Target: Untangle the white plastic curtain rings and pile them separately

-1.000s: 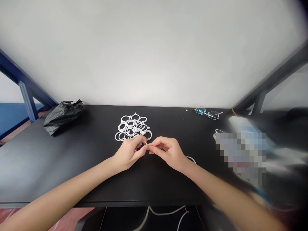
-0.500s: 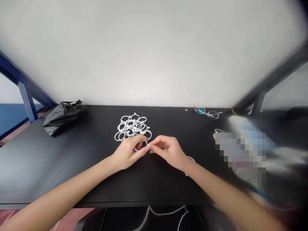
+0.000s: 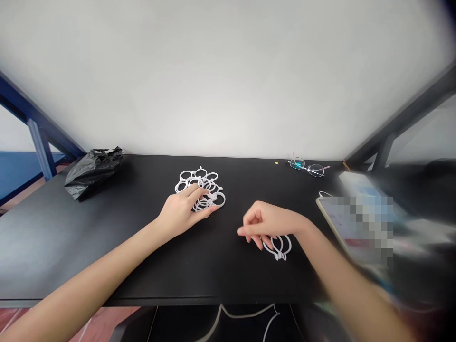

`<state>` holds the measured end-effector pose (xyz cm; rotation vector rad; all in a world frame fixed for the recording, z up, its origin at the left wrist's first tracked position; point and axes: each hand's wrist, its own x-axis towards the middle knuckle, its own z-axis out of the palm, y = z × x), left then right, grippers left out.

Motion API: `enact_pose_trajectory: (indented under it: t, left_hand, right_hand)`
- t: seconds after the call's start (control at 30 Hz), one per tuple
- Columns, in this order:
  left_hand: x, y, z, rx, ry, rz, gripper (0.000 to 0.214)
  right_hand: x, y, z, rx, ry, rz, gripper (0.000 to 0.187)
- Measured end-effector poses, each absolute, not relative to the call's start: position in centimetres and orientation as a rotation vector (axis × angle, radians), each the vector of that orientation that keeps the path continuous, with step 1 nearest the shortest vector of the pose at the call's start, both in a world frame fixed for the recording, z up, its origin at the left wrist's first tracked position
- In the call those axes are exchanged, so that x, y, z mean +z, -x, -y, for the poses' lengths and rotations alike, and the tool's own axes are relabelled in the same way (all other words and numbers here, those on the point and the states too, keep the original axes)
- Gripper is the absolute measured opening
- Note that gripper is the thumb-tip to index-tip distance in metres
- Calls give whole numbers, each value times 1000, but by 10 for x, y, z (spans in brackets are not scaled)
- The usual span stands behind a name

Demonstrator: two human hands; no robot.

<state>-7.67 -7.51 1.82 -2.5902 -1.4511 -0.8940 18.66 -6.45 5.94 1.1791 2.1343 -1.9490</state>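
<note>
Several white curtain rings with small eyelets (image 3: 200, 173) lie in an overlapping heap on the black table. My left hand (image 3: 183, 209) rests over the near left side of this heap, thumb and fingers apart, hiding part of it. To the right, my right hand (image 3: 269, 223) hovers beside a smaller group of white rings (image 3: 281, 249). Its fingers are loosely spread and hold nothing that I can see. Those fingers partly cover the left side of the small group.
A crumpled black plastic bag (image 3: 93, 172) sits at the back left of the table (image 3: 149, 270). Eyeglasses (image 3: 307, 167) lie at the back right. A phone (image 3: 342, 228), partly pixelated, is right of my right arm. White cables (image 3: 245, 316) hang below the front edge.
My hands have parted from the ring they held together. The right hand moved right and down to the small group and opened; the left shifted left onto the heap.
</note>
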Motion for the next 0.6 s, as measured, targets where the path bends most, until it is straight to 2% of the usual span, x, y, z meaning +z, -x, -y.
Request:
enact_pose_trajectory:
  t: [0.1, 0.23, 0.6]
  left_hand:
    - [15, 78, 71, -810, 2519, 1460, 46]
    - [9, 79, 69, -712, 2514, 1445, 48]
    - [8, 78, 68, -655, 2485, 1561, 47]
  right_hand:
    - [63, -197, 60, -1849, -1049, -1913, 45]
    - [58, -199, 58, -1780, -1051, -1859, 39]
    - [37, -183, 55, -1781, -1640, -2523, 22]
